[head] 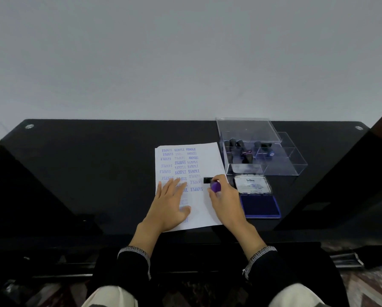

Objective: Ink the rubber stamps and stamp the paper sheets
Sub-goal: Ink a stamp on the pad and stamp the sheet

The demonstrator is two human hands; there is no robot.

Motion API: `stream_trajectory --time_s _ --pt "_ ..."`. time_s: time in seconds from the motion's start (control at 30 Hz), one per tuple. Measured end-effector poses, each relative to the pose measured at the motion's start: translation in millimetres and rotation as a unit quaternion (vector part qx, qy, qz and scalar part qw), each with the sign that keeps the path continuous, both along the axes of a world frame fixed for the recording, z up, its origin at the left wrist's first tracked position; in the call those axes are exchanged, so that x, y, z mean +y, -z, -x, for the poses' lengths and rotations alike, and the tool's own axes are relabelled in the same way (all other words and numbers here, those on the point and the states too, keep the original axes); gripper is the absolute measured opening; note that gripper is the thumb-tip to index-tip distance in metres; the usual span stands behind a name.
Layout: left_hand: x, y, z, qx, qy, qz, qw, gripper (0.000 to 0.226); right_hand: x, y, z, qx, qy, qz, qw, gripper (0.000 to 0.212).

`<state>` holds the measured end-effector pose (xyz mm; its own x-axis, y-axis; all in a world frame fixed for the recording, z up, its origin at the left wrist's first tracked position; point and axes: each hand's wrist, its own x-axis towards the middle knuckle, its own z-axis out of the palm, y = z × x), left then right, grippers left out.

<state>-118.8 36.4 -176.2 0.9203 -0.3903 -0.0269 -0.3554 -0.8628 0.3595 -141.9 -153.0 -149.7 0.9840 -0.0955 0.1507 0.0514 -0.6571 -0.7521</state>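
Rubber stamp: gripped by right hand, purple knob nearest, black base toward sheet's right margin | paper sheet: pressed flat by open-fingered left hand | ink pad: lid open, just right of the gripping hand.

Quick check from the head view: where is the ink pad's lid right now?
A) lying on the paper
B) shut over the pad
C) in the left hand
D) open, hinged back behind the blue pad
D: the ink pad shows bare blue felt, with its lid flipped back toward the clear box.
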Motion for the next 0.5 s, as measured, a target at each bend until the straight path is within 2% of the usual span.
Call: stream_trajectory --time_s 0.13,0.2,0.33,0.5 --pt "-24.5 -5.8 0.9 -0.024 -0.042 0.032 0.998 0.063 -11.8 -16.4 -4.3 -0.032 0.058 -0.132 0.989 0.019" --pt "-40.4 -9.4 -2.3 -0.027 -0.054 0.052 0.997 0.059 -25.7 -32.1 -10.4 -0.055 0.091 -0.168 0.98 0.018" --pt "-65.8 -7.9 -9.7 -0.058 -0.061 0.062 0.994 0.055 -61.6 -60.2 -28.8 -0.077 0.135 -0.145 0.977 0.011" --pt "-77.1 3.6 -12.0 -0.068 -0.071 0.09 0.991 0.051 -92.5 -67.9 -51.2 -0.036 0.137 -0.09 0.986 0.015"
